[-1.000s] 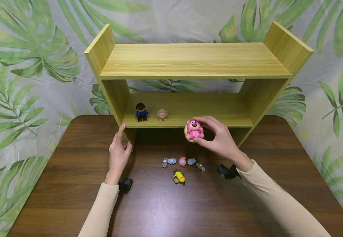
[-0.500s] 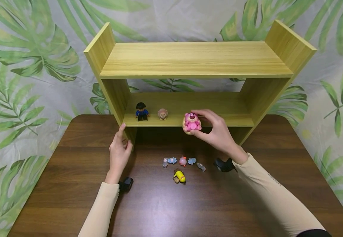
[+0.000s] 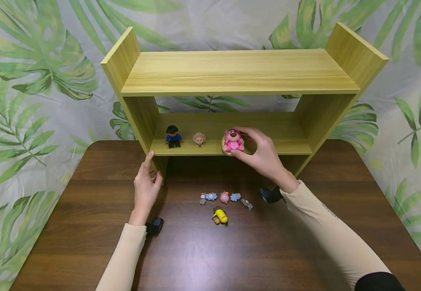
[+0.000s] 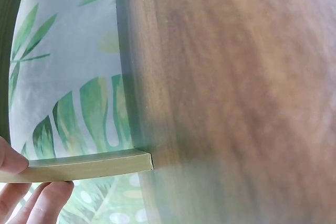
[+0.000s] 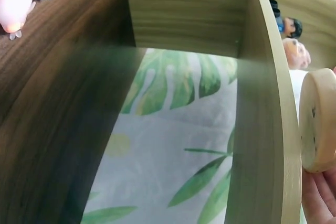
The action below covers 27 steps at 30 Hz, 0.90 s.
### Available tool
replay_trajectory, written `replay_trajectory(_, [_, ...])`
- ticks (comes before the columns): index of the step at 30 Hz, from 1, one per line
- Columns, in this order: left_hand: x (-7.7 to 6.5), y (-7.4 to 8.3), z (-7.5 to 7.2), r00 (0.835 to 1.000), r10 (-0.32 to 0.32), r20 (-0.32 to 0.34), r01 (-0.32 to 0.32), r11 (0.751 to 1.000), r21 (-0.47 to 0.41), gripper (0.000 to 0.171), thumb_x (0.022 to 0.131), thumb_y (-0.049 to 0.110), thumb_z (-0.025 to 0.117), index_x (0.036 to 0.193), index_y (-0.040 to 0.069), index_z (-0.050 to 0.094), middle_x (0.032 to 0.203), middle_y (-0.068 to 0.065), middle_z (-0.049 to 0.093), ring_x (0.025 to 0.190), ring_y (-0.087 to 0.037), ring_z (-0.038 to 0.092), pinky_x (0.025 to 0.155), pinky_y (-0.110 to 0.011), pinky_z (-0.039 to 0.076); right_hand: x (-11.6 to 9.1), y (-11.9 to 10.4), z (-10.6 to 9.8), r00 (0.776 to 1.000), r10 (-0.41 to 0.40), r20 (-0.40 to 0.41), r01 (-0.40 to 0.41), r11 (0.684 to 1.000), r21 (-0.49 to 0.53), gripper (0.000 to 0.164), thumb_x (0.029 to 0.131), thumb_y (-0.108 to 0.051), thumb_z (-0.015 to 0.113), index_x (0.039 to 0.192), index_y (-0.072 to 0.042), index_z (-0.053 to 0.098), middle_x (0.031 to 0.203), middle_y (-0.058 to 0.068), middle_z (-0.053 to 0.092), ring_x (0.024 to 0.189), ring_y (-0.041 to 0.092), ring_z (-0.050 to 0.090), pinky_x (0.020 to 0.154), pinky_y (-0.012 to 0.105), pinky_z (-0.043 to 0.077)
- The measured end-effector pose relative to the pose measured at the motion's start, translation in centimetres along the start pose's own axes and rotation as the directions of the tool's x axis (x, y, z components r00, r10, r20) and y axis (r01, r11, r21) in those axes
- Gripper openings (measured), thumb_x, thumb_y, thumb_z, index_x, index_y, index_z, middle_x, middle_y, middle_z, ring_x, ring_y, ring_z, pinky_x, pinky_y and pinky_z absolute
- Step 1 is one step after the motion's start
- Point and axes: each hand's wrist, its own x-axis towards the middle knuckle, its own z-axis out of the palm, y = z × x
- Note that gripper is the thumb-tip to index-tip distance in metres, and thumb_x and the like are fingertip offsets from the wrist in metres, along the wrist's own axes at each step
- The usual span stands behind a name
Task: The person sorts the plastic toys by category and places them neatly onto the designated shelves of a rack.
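My right hand [image 3: 260,151] holds a pink toy bear [image 3: 233,141] between thumb and fingers, at the front edge of the middle board of a wooden shelf [image 3: 239,72]. In the right wrist view the bear's pale round base [image 5: 317,121] is right beside that board; whether they touch I cannot tell. My left hand [image 3: 146,190] grips the shelf's left side panel, thumb and fingers on opposite faces of the panel edge [image 4: 89,165] in the left wrist view. Left of the bear, a small beige figure [image 3: 198,139] and a dark-haired toy figure in blue [image 3: 173,136] stand on the same board.
On the brown table [image 3: 87,226] before the shelf lie a yellow figure [image 3: 220,216], a pink round figure [image 3: 224,197] and several small blue and grey figures [image 3: 211,196]. A leaf-patterned cloth [image 3: 43,81] hangs behind.
My right hand has moved the pink bear up and slightly left, from in front of the shelf to the middle board's front edge. The left hand has stayed on the side panel.
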Motion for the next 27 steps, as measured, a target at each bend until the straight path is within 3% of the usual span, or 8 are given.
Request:
replay_trajectory(11, [0.0,-0.1,0.0,1.0,0.019,-0.017,-0.018,1.0,0.011,0.088,0.078,-0.02,0.055,0.146,0.031,0.031,0.107,-0.021,0.057,0.07,-0.031,0.052,0.051,-0.039,0.048,1.1,0.5,0.3,0.999,0.033,0.004,-0.033,0.999,0.011,0.051,0.076,-0.001,0.078,0.123,0.006,0.058,0.118,0.018,0.059,0.109,0.029,0.057,0.093,0.034,0.046])
replay_trajectory(27, [0.0,0.0,0.0,1.0,0.008,-0.002,-0.008,1.0,0.019,0.086,0.081,-0.016,0.054,0.147,0.032,0.029,0.096,-0.02,0.053,0.067,-0.031,0.046,0.051,-0.036,0.044,2.1,1.0,0.5,0.992,0.119,0.048,-0.12,0.993,0.011,0.053,0.079,-0.005,0.076,0.128,0.002,0.056,0.123,0.018,0.057,0.112,0.03,0.055,0.094,0.035,0.046])
